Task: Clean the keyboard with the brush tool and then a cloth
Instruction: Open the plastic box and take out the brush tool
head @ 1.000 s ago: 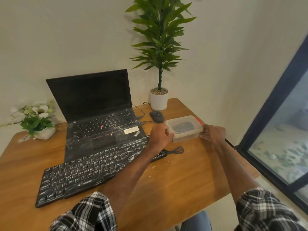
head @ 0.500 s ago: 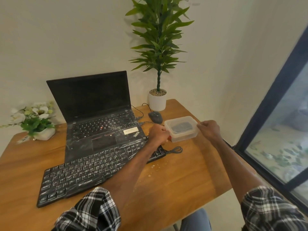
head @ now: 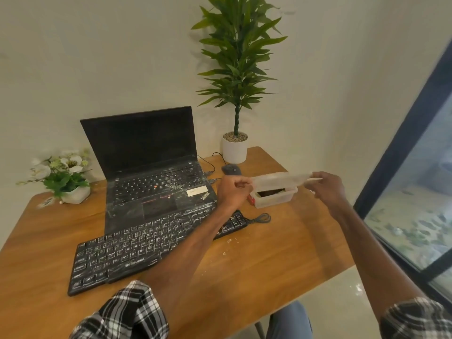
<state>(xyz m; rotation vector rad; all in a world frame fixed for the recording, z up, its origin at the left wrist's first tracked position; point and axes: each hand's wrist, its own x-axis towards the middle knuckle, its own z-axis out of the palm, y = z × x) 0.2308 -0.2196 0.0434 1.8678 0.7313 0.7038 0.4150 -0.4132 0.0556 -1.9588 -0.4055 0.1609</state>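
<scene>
A black dusty keyboard (head: 137, 250) lies on the wooden table (head: 256, 260) in front of a laptop (head: 151, 172). A clear plastic box (head: 276, 198) stands at the table's right, with something dark inside. Its translucent lid (head: 281, 180) is lifted off the box. My left hand (head: 233, 192) pinches the lid's left end, and my right hand (head: 325, 187) pinches its right end. No brush or cloth is plainly visible.
A black mouse (head: 231, 169) and a tall potted plant (head: 234, 148) stand behind the box. A white flower pot (head: 71, 189) sits at the table's left. The keyboard's cable (head: 260, 218) loops near the box. White crumbs (head: 228, 241) dot the wood. A dark-framed window (head: 415, 192) is at right.
The lid has come off the box and risen above it, held between both hands. The box's inside now shows. The view has tilted slightly.
</scene>
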